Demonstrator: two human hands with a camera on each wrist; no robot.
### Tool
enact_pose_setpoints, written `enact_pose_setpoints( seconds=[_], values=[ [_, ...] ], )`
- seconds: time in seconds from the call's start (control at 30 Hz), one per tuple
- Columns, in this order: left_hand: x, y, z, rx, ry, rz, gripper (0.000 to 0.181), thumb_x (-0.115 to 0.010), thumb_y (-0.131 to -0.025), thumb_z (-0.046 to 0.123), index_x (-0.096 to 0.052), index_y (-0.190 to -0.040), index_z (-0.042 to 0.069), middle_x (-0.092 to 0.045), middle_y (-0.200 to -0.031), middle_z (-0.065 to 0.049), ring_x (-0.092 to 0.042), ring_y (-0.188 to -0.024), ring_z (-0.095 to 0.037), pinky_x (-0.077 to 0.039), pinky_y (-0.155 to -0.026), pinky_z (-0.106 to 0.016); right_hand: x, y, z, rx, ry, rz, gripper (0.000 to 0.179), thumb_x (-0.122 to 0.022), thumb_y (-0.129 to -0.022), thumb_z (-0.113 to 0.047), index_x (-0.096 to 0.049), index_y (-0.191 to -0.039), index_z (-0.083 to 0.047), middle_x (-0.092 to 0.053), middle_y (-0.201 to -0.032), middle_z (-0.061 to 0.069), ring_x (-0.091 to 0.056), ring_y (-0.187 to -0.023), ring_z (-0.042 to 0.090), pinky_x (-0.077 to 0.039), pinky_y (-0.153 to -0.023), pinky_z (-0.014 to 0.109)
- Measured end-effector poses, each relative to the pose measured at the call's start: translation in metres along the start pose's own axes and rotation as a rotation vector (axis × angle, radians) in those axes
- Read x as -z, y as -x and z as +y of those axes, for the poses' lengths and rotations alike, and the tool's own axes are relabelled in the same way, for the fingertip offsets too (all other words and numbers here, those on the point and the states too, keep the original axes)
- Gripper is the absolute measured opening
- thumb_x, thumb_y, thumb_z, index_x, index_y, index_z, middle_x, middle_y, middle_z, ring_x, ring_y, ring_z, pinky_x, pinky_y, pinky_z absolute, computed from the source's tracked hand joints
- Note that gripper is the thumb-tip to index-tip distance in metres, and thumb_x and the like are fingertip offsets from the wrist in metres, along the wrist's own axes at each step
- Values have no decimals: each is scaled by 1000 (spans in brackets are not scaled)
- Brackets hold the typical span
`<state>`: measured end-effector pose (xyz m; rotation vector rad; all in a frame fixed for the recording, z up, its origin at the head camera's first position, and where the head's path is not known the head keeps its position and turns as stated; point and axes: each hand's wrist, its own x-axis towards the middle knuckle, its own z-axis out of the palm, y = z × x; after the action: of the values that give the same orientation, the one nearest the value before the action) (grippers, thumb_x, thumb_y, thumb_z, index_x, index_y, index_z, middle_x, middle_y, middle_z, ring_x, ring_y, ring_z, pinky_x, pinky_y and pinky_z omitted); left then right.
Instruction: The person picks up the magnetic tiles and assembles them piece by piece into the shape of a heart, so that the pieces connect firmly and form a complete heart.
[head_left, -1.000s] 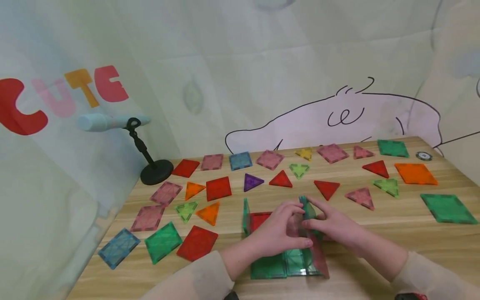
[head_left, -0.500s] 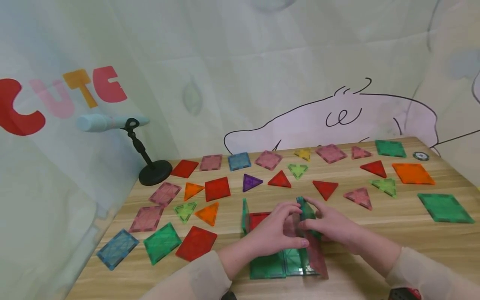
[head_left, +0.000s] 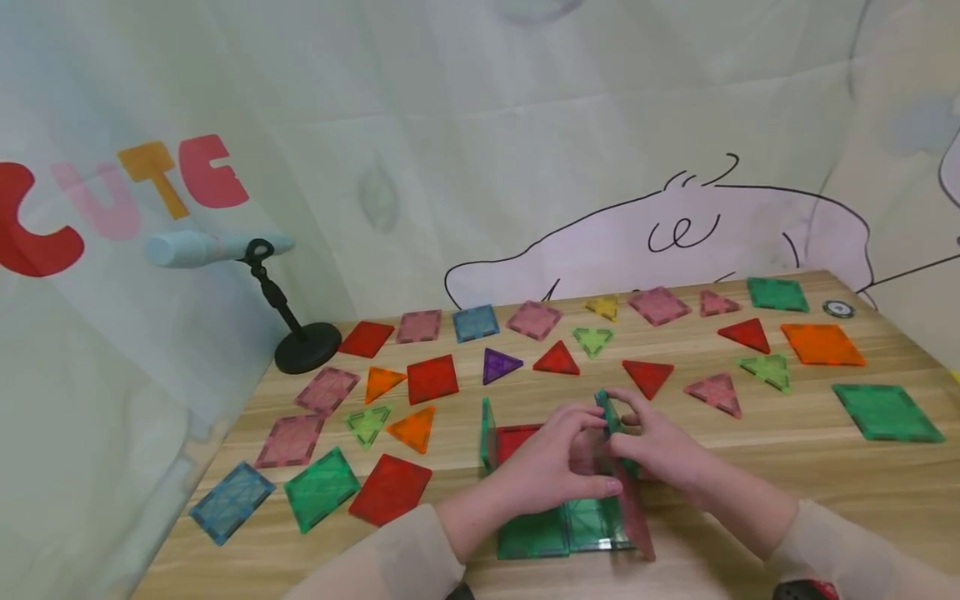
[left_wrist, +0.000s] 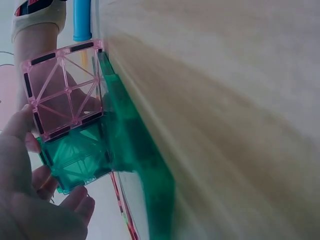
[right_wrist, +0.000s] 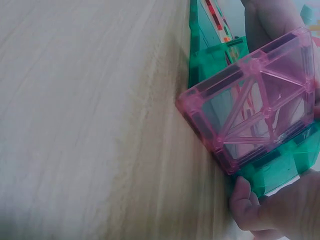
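Magnetic tiles form an open structure at the table's front. Flat green square tiles [head_left: 532,533] and a red tile [head_left: 516,438] lie at its base, and a green tile [head_left: 486,433] stands upright on its left side. On the right side a pink square tile [head_left: 639,521] stands, leaning slightly outward, with an upright green square tile [head_left: 611,415] behind it. My left hand [head_left: 536,467] reaches inside, its bent fingers and thumb resting against these two walls. From outside, my right hand [head_left: 663,442] pinches the upright green tile, index finger at its top edge.
Many loose tiles lie flat around the structure, among them a red square [head_left: 392,489], a green square [head_left: 322,489], a purple triangle [head_left: 500,365] and an orange square [head_left: 822,344]. A black stand [head_left: 307,347] holding a pale blue cylinder [head_left: 198,248] stands at the back left.
The head view has shifted slightly. Both hands stay at the right wall, with the right hand's fingers adjusting a little on the green tile.
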<state>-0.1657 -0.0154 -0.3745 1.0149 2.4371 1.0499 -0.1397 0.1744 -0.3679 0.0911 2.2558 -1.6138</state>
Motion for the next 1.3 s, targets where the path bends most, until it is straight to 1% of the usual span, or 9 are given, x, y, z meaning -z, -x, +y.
enact_pose_setpoints(
  seconds=[0.2,0.33,0.43,0.5,0.63,0.77,1.03,1.13,1.3],
  values=[
    [-3,-3,8,-10,-97,31,64,-67,-80,53,-46,-131,20,-39,-139,9,-34,-129,-11,-34,-104,-39,6,1,4,38,-117,-41,71,-53,-85,-15,-18,-146,-23,-25,-144,24,-37,-122,43,-42,-91,57],
    [-6,-4,9,29,-157,48,62,-68,-78,54,-48,-127,22,-42,-135,9,-36,-127,-11,-30,-105,-45,14,5,12,51,-214,-50,70,-49,-88,-16,-14,-148,-24,-20,-146,21,-34,-123,41,-41,-93,54],
    [-7,-3,6,72,-106,47,63,-70,-79,51,-47,-130,22,-41,-136,9,-38,-125,-11,-34,-103,-42,19,6,15,51,-258,-43,72,-50,-90,-18,-10,-149,-27,-16,-147,21,-30,-125,41,-43,-92,48],
    [-7,-3,4,89,-33,42,64,-69,-80,48,-45,-134,25,-38,-139,11,-37,-126,-11,-37,-101,-41,21,5,17,53,-262,-42,73,-51,-90,-20,-8,-150,-27,-16,-147,21,-29,-126,41,-44,-90,46],
    [-8,-6,6,73,82,0,66,-70,-81,45,-39,-139,32,-35,-142,12,-38,-127,-11,-41,-97,-40,20,4,18,75,-243,-53,72,-52,-90,-19,-12,-150,-25,-20,-146,24,-36,-125,42,-44,-92,50],
    [-12,-8,12,70,74,-21,68,-70,-81,46,-37,-139,33,-38,-140,10,-39,-125,-11,-43,-95,-39,19,4,19,86,-218,-45,69,-52,-91,-19,-15,-149,-26,-21,-146,25,-42,-121,41,-44,-92,51],
    [-16,-13,15,108,71,64,67,-70,-78,52,-41,-135,31,-30,-142,11,-42,-119,-10,-45,-92,-32,16,1,17,77,-196,-40,70,-58,-90,-22,-19,-148,-28,-22,-146,23,-36,-126,43,-46,-91,48],
    [-14,-13,14,116,87,57,64,-70,-78,50,-44,-132,27,-29,-143,10,-44,-117,-10,-45,-90,-29,15,1,15,62,-203,-36,69,-58,-89,-21,-21,-147,-30,-22,-146,21,-36,-126,43,-45,-92,48],
    [-12,-14,14,156,147,36,64,-72,-78,47,-42,-130,24,-37,-129,10,-49,-108,-7,-47,-83,-22,11,1,13,62,-230,-18,64,-58,-91,-26,-25,-146,-29,-27,-145,20,-35,-126,41,-46,-91,48]
  ],
)
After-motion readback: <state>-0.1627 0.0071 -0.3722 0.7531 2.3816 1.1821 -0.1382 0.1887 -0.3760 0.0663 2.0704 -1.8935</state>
